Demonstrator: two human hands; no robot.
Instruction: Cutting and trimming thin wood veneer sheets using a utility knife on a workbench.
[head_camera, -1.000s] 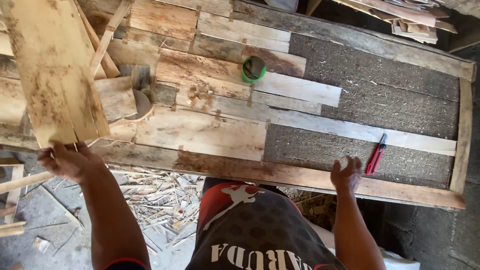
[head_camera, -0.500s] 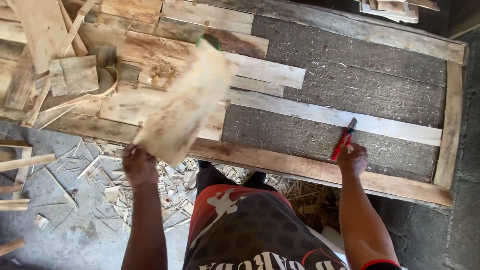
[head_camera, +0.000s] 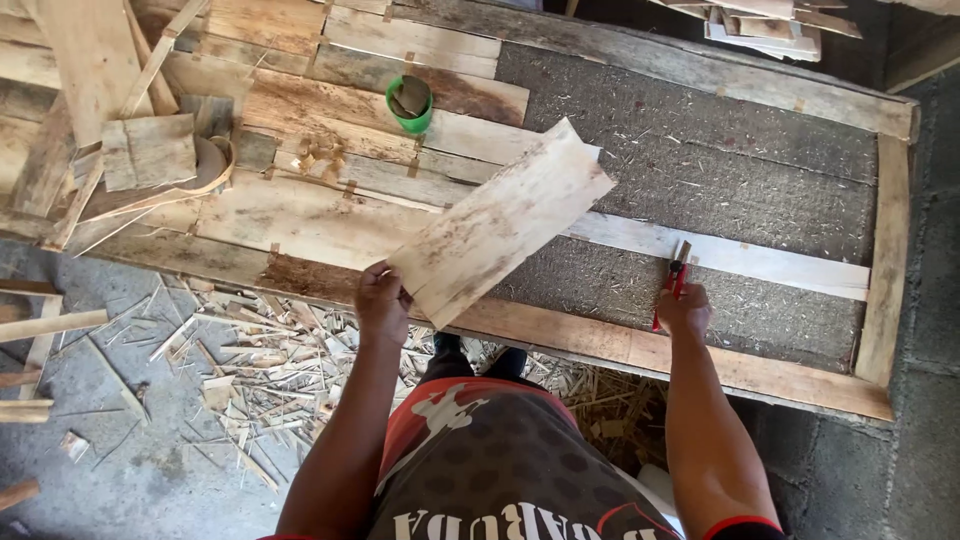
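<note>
My left hand is clamped on the near corner of a thin wood sheet, thumb on top, fingers curled under the edge. The sheet slants up and away from that hand, towards the right, its far end raised over the workbench and reaching past the long pale strip that crosses the rough grey surface. Its face is pale with brown staining towards my grip.

My right hand is well apart from the sheet, out at the near rail of the bench, fist closed around a red-handled utility knife. The blade end points away from me and lies over the pale strip.

Between my two hands runs the bench's near edge. Further back and to the left, a small green cup stands on the patchwork of wooden pieces laid flat there. More offcuts are stacked at the far left. Below the bench, on the concrete floor by my left arm, shavings and splinters lie scattered thick.
</note>
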